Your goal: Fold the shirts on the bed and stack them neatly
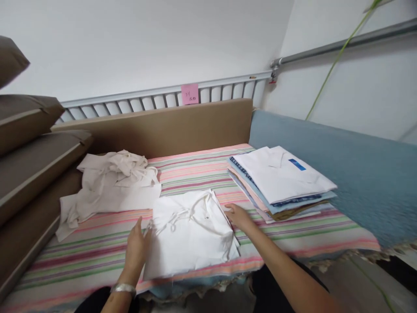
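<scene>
A folded white garment [192,234] lies flat in front of me, with thin drawstring ties across its top and a small dark mark near its right side. My left hand [138,243] is at the garment's left edge, fingers stretched and apart, with a silver bracelet on the wrist. At the right edge, my right hand [239,217] has its fingertips against or just beside the cloth. Neither hand grips anything that I can make out. Behind my left hand, a loose, crumpled off-white garment [114,187] with ties is spread out.
Folded shirts in several colours form a stack [283,178] at the right, topped by a white one with a blue label. Beneath everything is a striped cloth [97,265]. Brown wrapped packages [29,161] are piled at the left. A brown panel [163,128] and blue padded side [332,152] border the surface.
</scene>
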`<state>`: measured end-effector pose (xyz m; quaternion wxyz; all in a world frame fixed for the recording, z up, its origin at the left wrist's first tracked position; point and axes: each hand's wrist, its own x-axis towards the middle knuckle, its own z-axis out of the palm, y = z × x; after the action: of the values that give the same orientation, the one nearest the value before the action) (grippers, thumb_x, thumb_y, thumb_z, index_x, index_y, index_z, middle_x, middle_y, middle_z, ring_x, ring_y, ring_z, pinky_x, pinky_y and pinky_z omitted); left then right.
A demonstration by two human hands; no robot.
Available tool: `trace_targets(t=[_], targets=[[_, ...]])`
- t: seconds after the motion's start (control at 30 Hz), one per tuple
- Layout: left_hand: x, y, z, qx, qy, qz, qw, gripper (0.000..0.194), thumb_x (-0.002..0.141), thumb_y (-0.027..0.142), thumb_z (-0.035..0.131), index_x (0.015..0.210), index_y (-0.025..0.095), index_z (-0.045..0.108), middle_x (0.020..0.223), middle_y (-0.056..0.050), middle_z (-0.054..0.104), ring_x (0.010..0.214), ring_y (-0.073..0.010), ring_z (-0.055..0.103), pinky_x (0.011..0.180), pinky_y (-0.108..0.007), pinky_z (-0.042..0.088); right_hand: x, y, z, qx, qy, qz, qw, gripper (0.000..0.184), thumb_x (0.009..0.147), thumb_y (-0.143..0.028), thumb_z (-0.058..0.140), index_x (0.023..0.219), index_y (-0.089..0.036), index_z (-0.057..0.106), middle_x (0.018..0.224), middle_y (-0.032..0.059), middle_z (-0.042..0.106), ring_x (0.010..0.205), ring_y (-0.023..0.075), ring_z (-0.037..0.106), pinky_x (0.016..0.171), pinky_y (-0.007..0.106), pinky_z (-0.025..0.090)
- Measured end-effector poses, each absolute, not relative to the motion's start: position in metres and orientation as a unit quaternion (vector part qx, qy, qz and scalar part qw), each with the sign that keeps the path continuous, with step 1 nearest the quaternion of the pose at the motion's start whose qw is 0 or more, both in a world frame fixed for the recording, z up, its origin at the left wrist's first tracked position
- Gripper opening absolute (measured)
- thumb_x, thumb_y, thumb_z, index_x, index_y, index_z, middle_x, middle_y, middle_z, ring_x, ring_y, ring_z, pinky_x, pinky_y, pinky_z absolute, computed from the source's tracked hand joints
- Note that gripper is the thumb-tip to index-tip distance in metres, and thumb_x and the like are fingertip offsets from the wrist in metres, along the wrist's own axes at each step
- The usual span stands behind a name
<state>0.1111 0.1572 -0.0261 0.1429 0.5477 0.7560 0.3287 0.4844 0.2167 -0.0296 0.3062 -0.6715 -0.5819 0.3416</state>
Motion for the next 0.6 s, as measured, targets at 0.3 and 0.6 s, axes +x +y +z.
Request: trace_targets(t=[0.3,0.6], targets=[[0.158,0.137,-0.060,0.700,0.684,0.194,-0.071,0.045,0.090,0.038,0.036,0.131,0.022,0.045,0.141,-0.011,0.041,0.132,-0.0284,0.033,0.102,-0.047,0.035,0.481,0.158,0.011,-0.523,-0.739,0.343,0.252,0.030,0.072,-0.032,0.061,0.099,-0.022,0.067,0.098,0.0040,0.067,0.075,0.0161,0.060,0.070,0.026,0.043],[0.159,0.136,-0.057,0.693,0.703,0.147,-0.067,0.047,0.090,0.039,0.033,0.134,0.022,0.041,0.144,-0.009,0.038,0.133,-0.0267,0.032,0.103,-0.044,0.032,0.468,0.140,0.017,-0.517,-0.812,0.252,0.100,0.005,0.073,-0.021,0.060,0.069,-0.018,0.062,0.075,0.0021,0.060,0.070,0.0149,0.053,0.058,0.023,0.028]])
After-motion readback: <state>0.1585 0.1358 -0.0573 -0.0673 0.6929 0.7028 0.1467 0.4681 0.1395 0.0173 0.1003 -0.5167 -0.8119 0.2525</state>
